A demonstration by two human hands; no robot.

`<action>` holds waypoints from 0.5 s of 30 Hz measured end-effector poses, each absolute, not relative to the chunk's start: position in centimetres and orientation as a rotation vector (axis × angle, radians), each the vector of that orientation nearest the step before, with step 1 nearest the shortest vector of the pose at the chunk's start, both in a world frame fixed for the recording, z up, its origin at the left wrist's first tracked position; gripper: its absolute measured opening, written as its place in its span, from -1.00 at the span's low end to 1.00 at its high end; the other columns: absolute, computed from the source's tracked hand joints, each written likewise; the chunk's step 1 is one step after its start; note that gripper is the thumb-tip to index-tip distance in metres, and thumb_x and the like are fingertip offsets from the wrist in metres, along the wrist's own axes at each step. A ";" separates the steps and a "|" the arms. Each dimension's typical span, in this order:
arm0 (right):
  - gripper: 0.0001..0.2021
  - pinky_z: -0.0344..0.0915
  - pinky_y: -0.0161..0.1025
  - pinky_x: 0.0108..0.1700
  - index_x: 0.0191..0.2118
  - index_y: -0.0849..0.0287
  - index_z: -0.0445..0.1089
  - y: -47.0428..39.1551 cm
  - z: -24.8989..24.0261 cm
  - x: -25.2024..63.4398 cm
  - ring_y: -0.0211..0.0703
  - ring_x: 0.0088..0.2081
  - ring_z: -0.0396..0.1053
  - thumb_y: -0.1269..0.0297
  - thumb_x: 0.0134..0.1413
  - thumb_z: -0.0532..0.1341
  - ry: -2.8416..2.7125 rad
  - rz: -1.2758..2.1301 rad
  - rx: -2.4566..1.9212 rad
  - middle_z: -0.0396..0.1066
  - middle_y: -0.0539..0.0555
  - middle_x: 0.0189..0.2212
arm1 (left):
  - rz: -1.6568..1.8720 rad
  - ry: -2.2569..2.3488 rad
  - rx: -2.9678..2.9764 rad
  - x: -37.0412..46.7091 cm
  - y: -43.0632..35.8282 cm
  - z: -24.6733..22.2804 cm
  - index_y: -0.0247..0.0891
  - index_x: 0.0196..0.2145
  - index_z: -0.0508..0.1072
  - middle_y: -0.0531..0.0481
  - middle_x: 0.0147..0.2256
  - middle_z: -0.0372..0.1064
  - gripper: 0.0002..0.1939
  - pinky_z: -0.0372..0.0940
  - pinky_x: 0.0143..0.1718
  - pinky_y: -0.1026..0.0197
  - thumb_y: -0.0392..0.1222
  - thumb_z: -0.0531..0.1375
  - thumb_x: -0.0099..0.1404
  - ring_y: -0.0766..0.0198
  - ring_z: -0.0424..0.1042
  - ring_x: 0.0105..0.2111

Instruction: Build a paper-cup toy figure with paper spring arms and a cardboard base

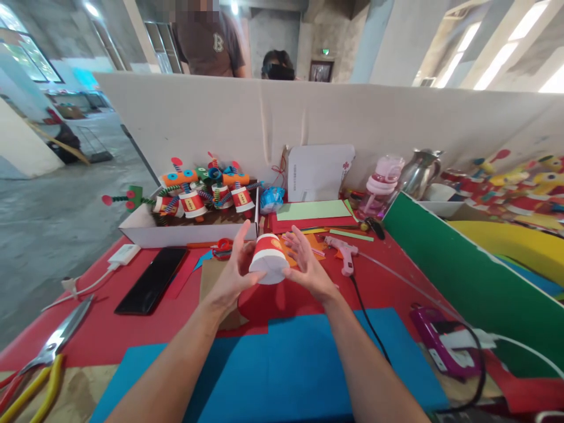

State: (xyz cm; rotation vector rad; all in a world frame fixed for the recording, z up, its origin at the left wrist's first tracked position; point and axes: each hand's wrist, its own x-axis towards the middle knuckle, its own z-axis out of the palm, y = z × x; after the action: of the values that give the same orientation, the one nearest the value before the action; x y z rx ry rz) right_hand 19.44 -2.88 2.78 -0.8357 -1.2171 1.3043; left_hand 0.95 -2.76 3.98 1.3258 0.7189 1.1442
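Note:
A red and white paper cup point(268, 258) is held between my two hands above the red table covering, its white end facing me. My left hand point(235, 273) touches the cup's left side with the thumb, its fingers pointing up and away. On the other side, my right hand point(308, 264) has its thumb at the cup's lower right edge and its fingers spread. Behind the cup, orange paper point(314, 242) lies on the table. Brown cardboard point(211, 282) is partly hidden by my left hand. Just right of my right hand is a pink glue gun point(345, 252).
Left are a black phone point(152, 281), large scissors point(57, 341) and a white box point(189, 236) of cup figures. Blue sheets point(273, 376) lie in front. A green panel point(458, 288) and purple device point(445, 341) stand right. Two people are behind the white partition point(211, 117).

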 end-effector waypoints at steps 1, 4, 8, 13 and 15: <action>-0.03 0.03 -0.01 0.26 0.27 -0.06 0.05 -3.1 2.9 19.3 -0.01 0.25 0.10 0.19 -0.31 0.48 -1.268 1.325 -0.815 0.10 0.14 0.24 | 1.116 0.701 1.296 1.0 -2.8 4.0 0.08 0.34 -0.28 -0.09 0.01 0.30 0.09 0.34 -0.23 0.19 -0.05 0.34 0.05 0.20 0.41 -0.20; 0.01 0.07 -0.01 0.24 0.32 -0.08 -0.08 -3.5 2.9 18.9 -0.01 0.22 0.15 0.25 -0.24 0.45 -1.333 1.374 -0.773 0.14 0.13 0.21 | 1.042 0.696 1.261 1.1 -2.6 3.8 0.05 0.35 -0.29 -0.10 0.00 0.32 0.15 0.32 -0.27 0.24 -0.10 0.37 0.00 0.23 0.42 -0.24; -0.04 0.21 -0.04 0.13 0.33 -0.02 -0.11 -3.4 2.6 18.7 -0.04 0.06 0.32 0.26 -0.17 0.40 -1.327 1.374 -0.835 0.30 0.13 0.05 | 1.006 0.711 1.207 1.1 -2.3 3.4 -0.01 0.35 -0.27 -0.12 -0.03 0.36 0.14 0.32 -0.28 0.24 -0.14 0.36 0.00 0.21 0.43 -0.24; -0.12 0.25 -0.07 0.08 0.26 0.02 0.05 -3.2 2.4 18.4 -0.05 -0.04 0.39 0.28 -0.23 0.41 -1.234 1.372 -0.931 0.40 0.09 -0.09 | 0.976 0.788 1.204 1.1 -2.3 3.2 -0.08 0.35 -0.25 -0.12 -0.07 0.40 0.12 0.33 -0.22 0.17 -0.12 0.35 0.02 0.10 0.44 -0.16; -0.14 0.28 -0.08 0.04 0.24 0.01 0.09 -3.2 2.3 18.2 -0.06 -0.08 0.40 0.29 -0.24 0.42 -1.185 1.384 -0.947 0.42 0.07 -0.13 | 0.985 0.818 1.225 1.2 -2.2 3.0 -0.09 0.35 -0.23 -0.11 -0.08 0.41 0.12 0.34 -0.19 0.16 -0.13 0.36 0.01 0.08 0.43 -0.13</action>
State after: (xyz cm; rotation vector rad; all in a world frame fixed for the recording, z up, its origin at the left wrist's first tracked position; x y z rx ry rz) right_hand 18.16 -3.19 2.26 -0.9465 -1.1851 1.3840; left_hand 1.18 -2.19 2.95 1.2255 0.8185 0.9848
